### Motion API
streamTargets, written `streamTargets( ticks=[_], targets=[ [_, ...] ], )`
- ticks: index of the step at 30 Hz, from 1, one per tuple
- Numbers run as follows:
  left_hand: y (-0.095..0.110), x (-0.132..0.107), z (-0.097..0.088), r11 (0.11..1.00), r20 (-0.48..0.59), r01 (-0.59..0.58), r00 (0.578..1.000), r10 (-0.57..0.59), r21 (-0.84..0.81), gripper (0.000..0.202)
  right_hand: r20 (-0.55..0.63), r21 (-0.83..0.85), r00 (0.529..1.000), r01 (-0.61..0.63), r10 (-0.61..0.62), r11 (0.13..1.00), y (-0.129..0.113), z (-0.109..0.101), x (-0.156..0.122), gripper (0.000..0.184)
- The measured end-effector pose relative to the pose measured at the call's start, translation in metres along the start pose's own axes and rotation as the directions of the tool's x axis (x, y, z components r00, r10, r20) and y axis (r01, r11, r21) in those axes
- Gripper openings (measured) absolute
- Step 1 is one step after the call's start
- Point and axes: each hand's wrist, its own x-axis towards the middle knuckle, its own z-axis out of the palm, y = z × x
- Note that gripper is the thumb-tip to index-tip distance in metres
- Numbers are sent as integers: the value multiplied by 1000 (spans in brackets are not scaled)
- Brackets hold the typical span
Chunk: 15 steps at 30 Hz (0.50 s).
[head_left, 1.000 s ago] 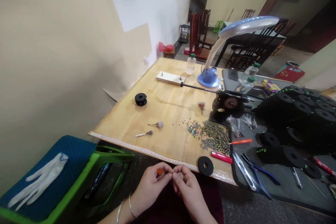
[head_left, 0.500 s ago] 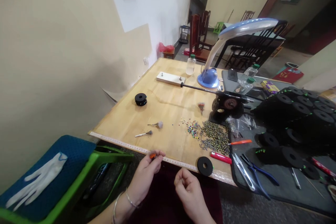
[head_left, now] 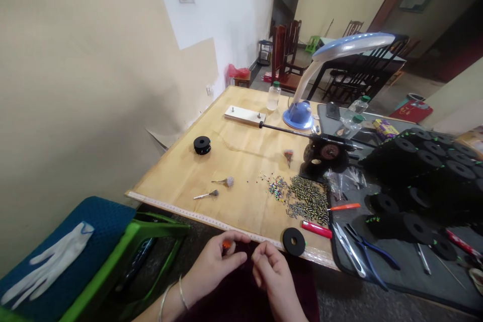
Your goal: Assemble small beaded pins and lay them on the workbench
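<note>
Left hand [head_left: 217,264]: thumb and index finger extended and moderately parted, tips pointing toward the right hand. The orange piece [head_left: 226,245] is in this hand, retained by the curled fingers behind the thumb; its lower part is hidden.

Right hand [head_left: 277,276]: fingers curled, thumb tip drawn against the index finger. Whether a small item is pinched there cannot be told. The fingertips of the two hands are near each other — not touching — just in front of the taped edge [head_left: 211,220] of the table [head_left: 166,181].

Change from the frame half a second ago: the left thumb and index finger were close together and set farther from the right hand; they have since spread and approached it. The orange piece remains in the left hand. The black disc [head_left: 294,233] remains at the table edge, beside the red handle [head_left: 317,229].
</note>
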Motion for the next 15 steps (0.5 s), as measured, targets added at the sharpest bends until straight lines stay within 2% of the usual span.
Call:
streamTargets(
  ticks=[3, 8, 12, 15],
  targets=[
    [4, 3, 1, 999, 41, -27, 999, 26, 27, 17, 6, 6, 1000, -29, 29, 1000, 1, 0, -1, 35],
    [12, 4, -2, 989, 29, -96, 995, 93, 111, 20, 55, -23, 996, -65, 66, 998, 1, -1, 1, 40],
    [16, 3, -2, 972, 46, -159, 987, 153, 173, 20, 120, -10, 993, -7, 8, 1000, -5, 1, 5, 46],
    [18, 3, -2, 944, 67, -218, 976, 208, 249, 18, 106, -107, 993, 72, -61, 992, -11, 3, 7, 41]
  ],
)
